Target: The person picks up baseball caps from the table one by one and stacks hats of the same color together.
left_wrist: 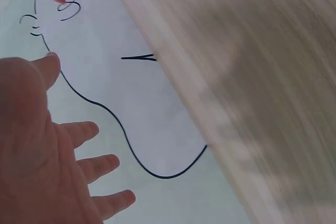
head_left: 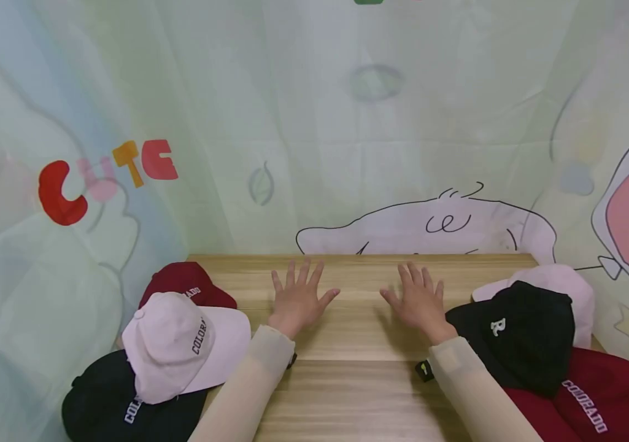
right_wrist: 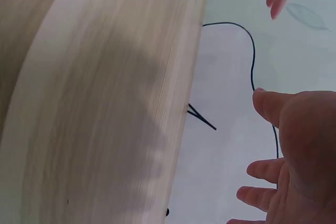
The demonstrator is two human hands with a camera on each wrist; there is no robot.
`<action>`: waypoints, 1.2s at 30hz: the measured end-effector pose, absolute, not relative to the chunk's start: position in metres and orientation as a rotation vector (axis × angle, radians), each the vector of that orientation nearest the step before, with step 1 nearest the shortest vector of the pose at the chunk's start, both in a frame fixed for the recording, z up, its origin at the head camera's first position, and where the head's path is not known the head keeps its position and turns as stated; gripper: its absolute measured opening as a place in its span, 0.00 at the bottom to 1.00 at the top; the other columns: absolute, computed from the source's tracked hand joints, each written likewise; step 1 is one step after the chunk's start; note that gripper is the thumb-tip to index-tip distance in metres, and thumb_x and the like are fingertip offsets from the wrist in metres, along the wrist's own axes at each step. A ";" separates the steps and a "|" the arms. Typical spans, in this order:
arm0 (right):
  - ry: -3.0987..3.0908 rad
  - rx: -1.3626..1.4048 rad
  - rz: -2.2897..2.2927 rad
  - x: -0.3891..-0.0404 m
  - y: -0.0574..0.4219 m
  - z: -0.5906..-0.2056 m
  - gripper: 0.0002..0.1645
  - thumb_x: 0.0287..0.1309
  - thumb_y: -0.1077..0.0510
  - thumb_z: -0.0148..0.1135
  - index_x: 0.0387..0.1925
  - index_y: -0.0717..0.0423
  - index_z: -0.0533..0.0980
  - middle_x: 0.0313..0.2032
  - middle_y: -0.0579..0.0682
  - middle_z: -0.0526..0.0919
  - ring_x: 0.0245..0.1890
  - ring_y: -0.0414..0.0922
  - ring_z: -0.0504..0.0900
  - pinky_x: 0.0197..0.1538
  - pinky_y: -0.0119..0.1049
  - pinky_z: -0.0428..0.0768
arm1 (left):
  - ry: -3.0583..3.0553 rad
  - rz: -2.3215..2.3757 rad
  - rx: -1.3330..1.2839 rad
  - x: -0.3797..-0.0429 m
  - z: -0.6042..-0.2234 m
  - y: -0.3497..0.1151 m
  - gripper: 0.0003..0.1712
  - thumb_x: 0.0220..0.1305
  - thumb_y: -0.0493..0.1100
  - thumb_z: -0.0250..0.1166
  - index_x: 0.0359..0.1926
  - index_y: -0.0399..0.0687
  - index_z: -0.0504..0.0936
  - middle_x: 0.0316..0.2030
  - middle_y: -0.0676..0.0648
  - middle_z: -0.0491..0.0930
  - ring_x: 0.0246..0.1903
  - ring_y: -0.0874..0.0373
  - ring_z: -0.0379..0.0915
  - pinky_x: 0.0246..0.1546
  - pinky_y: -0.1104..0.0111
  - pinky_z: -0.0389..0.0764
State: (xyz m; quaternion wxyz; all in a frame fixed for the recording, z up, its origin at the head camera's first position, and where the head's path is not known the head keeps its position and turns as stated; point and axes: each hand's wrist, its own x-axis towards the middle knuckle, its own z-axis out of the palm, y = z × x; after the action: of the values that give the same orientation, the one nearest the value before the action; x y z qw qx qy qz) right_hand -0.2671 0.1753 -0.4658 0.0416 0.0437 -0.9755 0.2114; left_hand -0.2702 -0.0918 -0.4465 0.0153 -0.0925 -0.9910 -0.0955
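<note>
Both hands reach out over the wooden table, fingers spread, holding nothing. My left hand (head_left: 297,301) is nearest a pile of caps on the left: a pink cap (head_left: 170,347) lies over a black cap (head_left: 101,396) and partly covers a dark red cap (head_left: 181,283) behind it. Beside my right hand (head_left: 418,304) is a second pile, where a black cap with an R (head_left: 524,334) overlaps a pale pink cap (head_left: 576,294) and a dark red cap (head_left: 618,393). In the wrist views, the left palm (left_wrist: 42,156) and right palm (right_wrist: 310,156) show above the table's far edge.
The wooden table (head_left: 342,399) ends against a pale printed curtain (head_left: 292,123) with cartoon drawings and coloured letters, which also hangs at both sides. A small black device (head_left: 424,370) sits at the right wrist. The cap piles stand at the table's left and right sides.
</note>
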 end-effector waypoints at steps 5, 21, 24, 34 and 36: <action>-2.967 0.152 0.680 -0.264 0.169 -0.467 0.49 0.73 0.34 0.54 0.81 0.57 0.54 0.81 0.63 0.50 0.81 0.69 0.43 0.74 0.78 0.38 | -3.056 -0.300 -0.297 -0.261 -0.440 -0.092 0.46 0.73 0.76 0.45 0.83 0.63 0.52 0.84 0.47 0.45 0.82 0.37 0.35 0.75 0.29 0.34; -2.840 0.266 0.847 -0.249 0.134 -0.476 0.44 0.71 0.39 0.61 0.76 0.59 0.64 0.75 0.66 0.63 0.76 0.68 0.60 0.75 0.71 0.52 | -3.034 -0.221 -0.255 -0.226 -0.431 -0.114 0.40 0.77 0.70 0.48 0.80 0.57 0.60 0.82 0.44 0.52 0.82 0.36 0.40 0.74 0.29 0.38; -2.811 0.293 0.902 -0.245 0.125 -0.478 0.42 0.71 0.39 0.61 0.75 0.60 0.65 0.73 0.66 0.67 0.74 0.66 0.64 0.76 0.66 0.57 | -3.034 -0.193 -0.242 -0.220 -0.432 -0.120 0.40 0.77 0.68 0.50 0.80 0.55 0.62 0.81 0.43 0.54 0.81 0.36 0.41 0.74 0.29 0.39; -2.750 0.350 1.081 -0.232 0.095 -0.483 0.36 0.71 0.43 0.63 0.71 0.57 0.71 0.68 0.61 0.75 0.68 0.61 0.73 0.70 0.60 0.70 | -2.972 -0.205 -0.195 -0.201 -0.434 -0.139 0.39 0.74 0.65 0.57 0.76 0.51 0.68 0.79 0.40 0.60 0.80 0.35 0.46 0.73 0.28 0.41; -2.750 0.365 1.112 -0.230 0.088 -0.484 0.35 0.71 0.43 0.62 0.71 0.57 0.71 0.67 0.60 0.76 0.68 0.61 0.74 0.69 0.59 0.72 | -2.958 -0.222 -0.189 -0.197 -0.432 -0.143 0.39 0.73 0.65 0.58 0.76 0.51 0.68 0.79 0.40 0.60 0.80 0.34 0.45 0.73 0.27 0.40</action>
State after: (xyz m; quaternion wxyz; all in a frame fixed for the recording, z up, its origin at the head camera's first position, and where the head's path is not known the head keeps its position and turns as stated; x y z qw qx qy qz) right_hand -0.2299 0.0875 -0.4837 0.0766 0.1217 -0.9175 0.3709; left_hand -0.1970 -0.1426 -0.4323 0.0843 -0.0632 -0.9916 -0.0744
